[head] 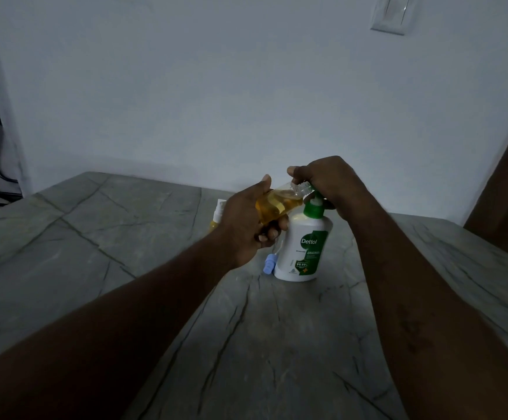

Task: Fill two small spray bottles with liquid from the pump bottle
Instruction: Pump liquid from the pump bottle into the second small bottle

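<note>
Holding amber-filled spray bottle (pixel 280 204) at pump bottle (pixel 302 253)

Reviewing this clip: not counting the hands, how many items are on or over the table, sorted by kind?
small spray bottles: 2, the held bottle tilted in the left hand and the standing bottle behind that hand
pump bottle: 1
blue spray head, lying loose beside the pump bottle: 1
total: 4
</note>
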Demonstrator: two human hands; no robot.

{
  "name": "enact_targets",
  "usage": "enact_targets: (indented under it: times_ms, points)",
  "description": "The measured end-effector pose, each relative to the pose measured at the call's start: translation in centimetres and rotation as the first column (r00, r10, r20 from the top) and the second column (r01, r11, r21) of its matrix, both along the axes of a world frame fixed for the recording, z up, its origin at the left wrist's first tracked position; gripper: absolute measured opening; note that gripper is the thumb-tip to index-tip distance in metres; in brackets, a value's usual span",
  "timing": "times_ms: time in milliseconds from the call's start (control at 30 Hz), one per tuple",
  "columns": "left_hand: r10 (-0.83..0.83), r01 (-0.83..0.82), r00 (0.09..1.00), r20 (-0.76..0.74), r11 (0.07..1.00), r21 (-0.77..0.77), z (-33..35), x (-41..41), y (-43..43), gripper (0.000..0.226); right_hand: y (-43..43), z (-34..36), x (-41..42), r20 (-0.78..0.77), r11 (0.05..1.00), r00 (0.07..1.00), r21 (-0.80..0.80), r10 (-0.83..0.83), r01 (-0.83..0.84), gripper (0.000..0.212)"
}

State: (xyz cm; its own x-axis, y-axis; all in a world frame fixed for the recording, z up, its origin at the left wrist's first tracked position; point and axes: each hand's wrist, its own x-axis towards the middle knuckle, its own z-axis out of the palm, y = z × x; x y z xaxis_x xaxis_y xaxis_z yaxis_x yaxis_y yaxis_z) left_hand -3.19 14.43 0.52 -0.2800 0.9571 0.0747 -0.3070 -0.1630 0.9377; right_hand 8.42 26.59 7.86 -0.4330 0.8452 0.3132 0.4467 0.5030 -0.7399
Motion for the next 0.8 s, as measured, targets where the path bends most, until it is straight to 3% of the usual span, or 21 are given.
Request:
enact_targets:
  times_ms: [167,367,700,800]
  points:
    - [0.013,-0.013,1.000,0.000,1.000,-0.001,-0.09,-0.07,0.00,0.053,0.17,-0.20,-0.14,-0.027,0.996,1.000,-0.082,0.017,-0.019,0.025]
    - [0.021,-0.021,1.000,-0.011,0.999,-0.025,-0.08,-0.22,-0.26,0.053,0.08,-1.00,-0.26,0.013,0.989,0.999,-0.137,0.048,-0.046,0.036]
    - [-0.007,0.007,1.000,0.001,1.000,0.007,-0.04,-0.06,0.07,0.055,0.22,-0.15,-0.08,-0.005,1.000,1.000,0.028,0.008,-0.008,0.033]
    - [-0.010,0.011,1.000,-0.003,1.000,0.005,-0.05,-0.04,0.08,0.055,0.28,-0.22,-0.15,-0.023,1.000,1.000,-0.020,0.011,-0.012,0.027]
